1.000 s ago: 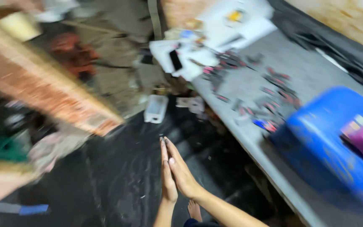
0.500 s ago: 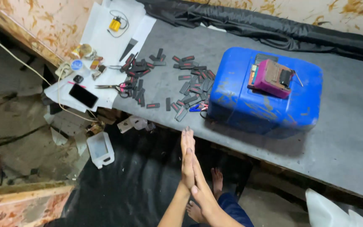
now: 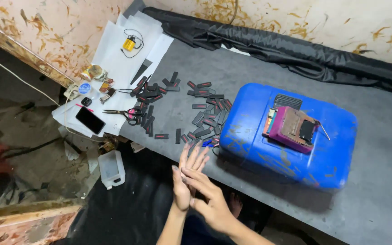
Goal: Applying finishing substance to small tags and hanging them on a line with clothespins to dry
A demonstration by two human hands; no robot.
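Rubbing palms beside a scatter of small black pieces

Pressing loosely against each other, the two hands hold nothing. The left hand [image 3: 184, 179] stands upright with fingers spread and pointing to about 12 o'clock; the right hand [image 3: 209, 197] lies across its palm, fingers flat and slightly fanned. Both hang over the near edge of the grey table [image 3: 386, 181].

Nearest to them are the small black rectangular pieces [image 3: 203, 122], each with a red mark, strewn on the table just beyond the fingertips at roughly 12 o'clock and running on toward 11 o'clock. The closest few lie just beside the left fingertips, not touching them. By their look they are light, stiff and flat, likely plastic, so they would slide readily on the smooth top; a pinch across the long edges seems the surest hold, since the flat faces offer little to grip.

At 2 o'clock from the hands, near them, a blue plastic jerrycan [image 3: 291, 136] lies on its side with a magenta box-like device [image 3: 293, 129] on top. Scissors [image 3: 121, 112] and a black phone [image 3: 90, 120] rest on white paper sheets [image 3: 123, 63] at 10 o'clock, well apart from the hands. A small clear jug [image 3: 111, 169] sits below the table edge at 9 o'clock.
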